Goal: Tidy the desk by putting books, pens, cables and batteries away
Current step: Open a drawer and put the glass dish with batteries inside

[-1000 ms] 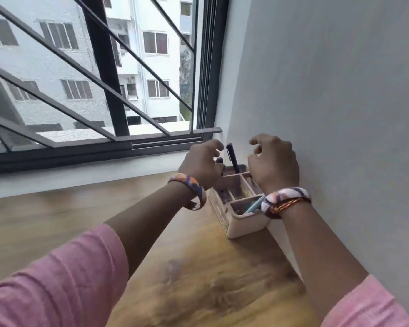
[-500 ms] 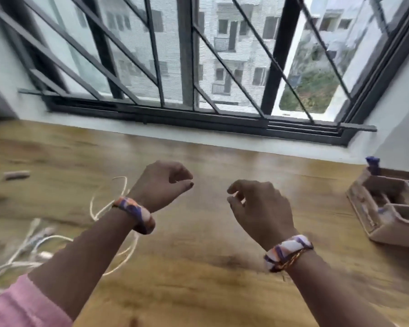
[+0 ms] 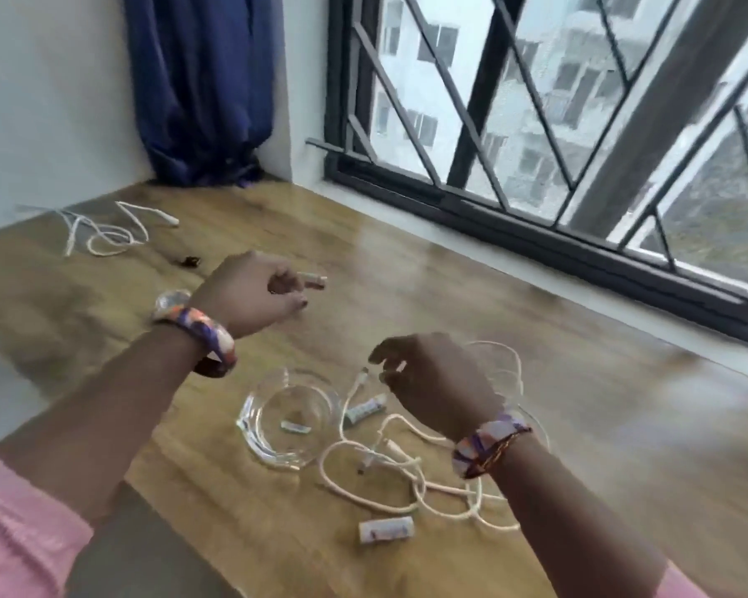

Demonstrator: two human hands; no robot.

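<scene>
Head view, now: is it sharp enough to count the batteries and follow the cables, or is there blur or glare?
Head view: motion blur smears everything; the glass bowl, the batteries like the nearest one and the white cable tangle stay recognisable; window glare washes the desk; wide-angle bending tilts the window bars.

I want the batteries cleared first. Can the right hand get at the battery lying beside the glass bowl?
Probably yes. The right hand hovers just above that battery, holding nothing, and only loose white cable lies around it.
</scene>
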